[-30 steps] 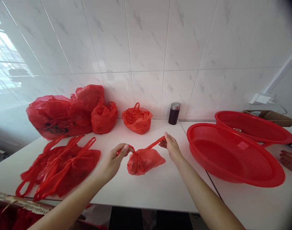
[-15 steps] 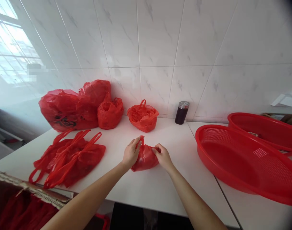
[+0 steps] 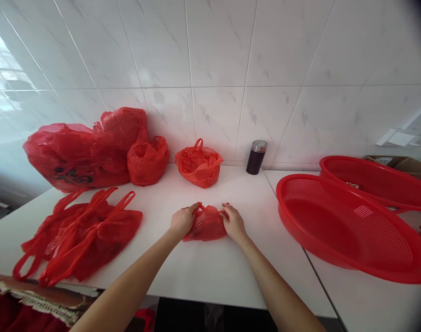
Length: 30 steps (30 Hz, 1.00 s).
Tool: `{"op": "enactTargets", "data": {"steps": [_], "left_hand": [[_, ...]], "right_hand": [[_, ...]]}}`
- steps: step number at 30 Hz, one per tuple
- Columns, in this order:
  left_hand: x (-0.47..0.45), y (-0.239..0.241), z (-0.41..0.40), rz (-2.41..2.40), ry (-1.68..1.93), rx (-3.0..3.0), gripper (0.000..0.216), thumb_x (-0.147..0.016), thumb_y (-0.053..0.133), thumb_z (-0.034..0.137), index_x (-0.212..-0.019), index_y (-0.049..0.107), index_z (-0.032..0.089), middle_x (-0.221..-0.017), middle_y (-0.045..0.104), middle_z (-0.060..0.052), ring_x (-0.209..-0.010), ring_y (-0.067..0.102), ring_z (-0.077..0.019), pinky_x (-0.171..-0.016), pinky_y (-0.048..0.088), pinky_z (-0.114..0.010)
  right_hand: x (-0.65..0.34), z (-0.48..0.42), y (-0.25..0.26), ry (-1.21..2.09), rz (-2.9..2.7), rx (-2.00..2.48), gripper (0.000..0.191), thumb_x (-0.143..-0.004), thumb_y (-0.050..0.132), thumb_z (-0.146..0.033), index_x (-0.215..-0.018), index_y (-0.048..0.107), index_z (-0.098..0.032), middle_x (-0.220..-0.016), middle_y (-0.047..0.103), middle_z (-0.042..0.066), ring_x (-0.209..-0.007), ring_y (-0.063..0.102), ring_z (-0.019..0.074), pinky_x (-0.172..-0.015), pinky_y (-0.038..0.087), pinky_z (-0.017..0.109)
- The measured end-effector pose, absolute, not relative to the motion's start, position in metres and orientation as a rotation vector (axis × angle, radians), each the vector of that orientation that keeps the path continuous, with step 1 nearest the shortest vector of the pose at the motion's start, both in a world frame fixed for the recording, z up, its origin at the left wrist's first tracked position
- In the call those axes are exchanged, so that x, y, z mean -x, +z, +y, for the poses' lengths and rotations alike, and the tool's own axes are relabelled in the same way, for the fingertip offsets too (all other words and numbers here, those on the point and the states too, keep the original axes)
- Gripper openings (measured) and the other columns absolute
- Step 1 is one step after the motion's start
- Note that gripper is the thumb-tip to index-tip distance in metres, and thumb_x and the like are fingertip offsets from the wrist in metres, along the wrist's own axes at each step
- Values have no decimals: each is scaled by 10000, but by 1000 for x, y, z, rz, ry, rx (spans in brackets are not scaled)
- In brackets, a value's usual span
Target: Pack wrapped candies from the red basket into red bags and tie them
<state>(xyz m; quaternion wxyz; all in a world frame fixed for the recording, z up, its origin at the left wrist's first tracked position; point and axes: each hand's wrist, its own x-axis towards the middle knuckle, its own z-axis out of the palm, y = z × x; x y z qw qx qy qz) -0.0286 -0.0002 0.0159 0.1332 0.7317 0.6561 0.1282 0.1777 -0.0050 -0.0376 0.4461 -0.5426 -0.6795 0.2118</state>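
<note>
A small red plastic bag (image 3: 207,225) with something inside rests on the white table (image 3: 210,267) in front of me. My left hand (image 3: 184,220) pinches its left handle between thumb and fingers. On the other side, my right hand (image 3: 234,222) has its fingers closed on the bag's right upper edge. What the bag contains cannot be made out through the plastic. Just behind it stands an open red plastic bag (image 3: 199,166) with crumpled plastic showing at the top.
Flattened red bags (image 3: 82,235) lie at the left, near a cardboard box (image 3: 41,299). Big stuffed red bags (image 3: 75,157) and a smaller one (image 3: 148,161) line the wall. A dark flask (image 3: 256,157) stands behind; red plastic baskets (image 3: 352,230) fill the right.
Both hands have spread slightly apart, and the bag's top between them now looks wider and flatter. The view has turned a little to the right.
</note>
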Motion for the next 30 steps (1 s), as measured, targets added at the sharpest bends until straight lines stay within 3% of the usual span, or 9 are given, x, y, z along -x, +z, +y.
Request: {"op": "enactTargets", "data": {"steps": [8, 12, 17, 22, 26, 30], "left_hand": [[28, 15, 8, 1923, 273, -2046, 430, -902, 354, 364, -1250, 605, 335, -1053, 712, -93, -901, 648, -274, -766, 455, -397], [28, 12, 1, 1904, 303, -1996, 417, -893, 373, 403, -1221, 623, 341, -1019, 714, -84, -894, 642, -267, -768, 452, -387], [38, 22, -16, 1741, 412, -1907, 380, -862, 428, 459, -1120, 674, 327, -932, 708, -60, -863, 630, -267, -766, 455, -381], [64, 56, -45, 1471, 580, -1710, 567, -923, 190, 557, -900, 637, 210, -893, 648, -49, -840, 615, -183, -761, 504, -309], [85, 64, -80, 1338, 649, -1533, 518, -915, 250, 581, -672, 500, 198, -785, 572, -30, -806, 571, -168, -825, 495, -324], [101, 58, -95, 1363, 602, -1420, 506, -903, 305, 585, -646, 499, 195, -770, 569, -24, -805, 576, -169, -836, 495, -336]], "right_hand": [[-177, -2, -45, 453, -1782, 1361, 123, -887, 461, -212, -841, 575, -211, -1048, 658, 79, -1013, 562, 228, -914, 412, 383], [-175, -9, -42, 437, -1780, 1401, 166, -913, 439, -290, -816, 556, -223, -871, 643, 69, -890, 531, 240, -810, 408, 368], [-175, -22, -34, 465, -1725, 1374, 264, -937, 403, -431, -795, 489, -227, -723, 552, 9, -699, 489, 183, -693, 381, 298], [-184, -30, -26, 531, -1557, 1319, 358, -984, 229, -464, -773, 397, -229, -653, 452, -34, -590, 427, 136, -587, 362, 242], [-187, -24, -22, 511, -1463, 1311, 380, -931, 367, -528, -696, 350, -229, -565, 357, -57, -515, 323, 117, -530, 302, 237], [-186, -19, -20, 478, -1384, 1313, 350, -881, 479, -518, -710, 385, -228, -523, 326, -77, -478, 285, 105, -520, 279, 236]]}}
